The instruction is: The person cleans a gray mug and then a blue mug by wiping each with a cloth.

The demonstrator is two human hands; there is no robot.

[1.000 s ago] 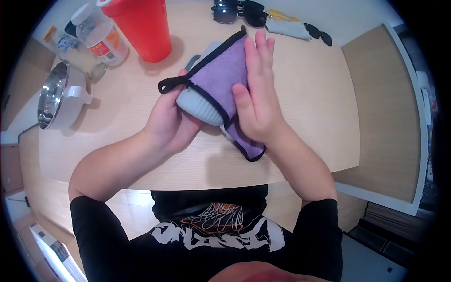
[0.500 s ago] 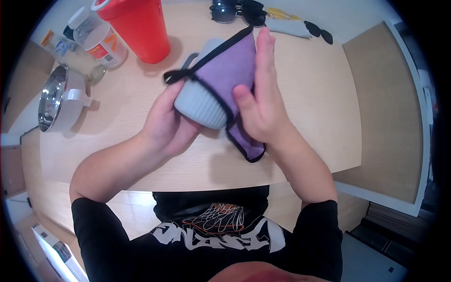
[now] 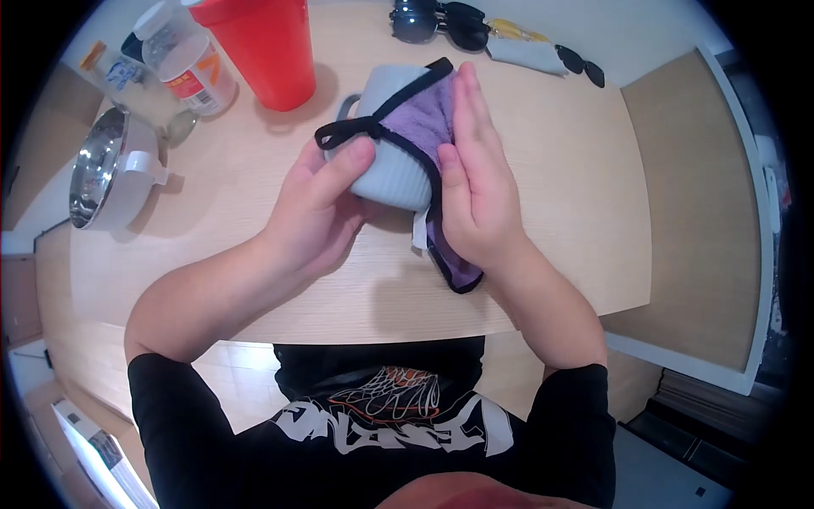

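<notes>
A light blue ribbed mug [image 3: 392, 178] is tilted above the table, with its grey handle on the upper left side. My left hand [image 3: 318, 199] is closed around its lower left, thumb on the outside. Over the mug's right side lies a purple cloth [image 3: 424, 119] with black edging, a black loop and a small white tag. Fingers straight and together, my right hand [image 3: 483, 174] presses the cloth to the mug, its thumb along the cloth. Part of the cloth hangs below my right palm.
On the wooden table [image 3: 577, 187], a red cup [image 3: 263, 55], a plastic bottle [image 3: 199, 76], a glass bottle [image 3: 136, 89] and a steel-lined bowl [image 3: 119, 174] stand at the left. Sunglasses [image 3: 437, 25] lie at the back. A wooden panel [image 3: 699, 220] borders the right side.
My left thumb now rests on the mug's outer side. The cloth has slid and folded to the right, uncovering more of the mug and a white tag.
</notes>
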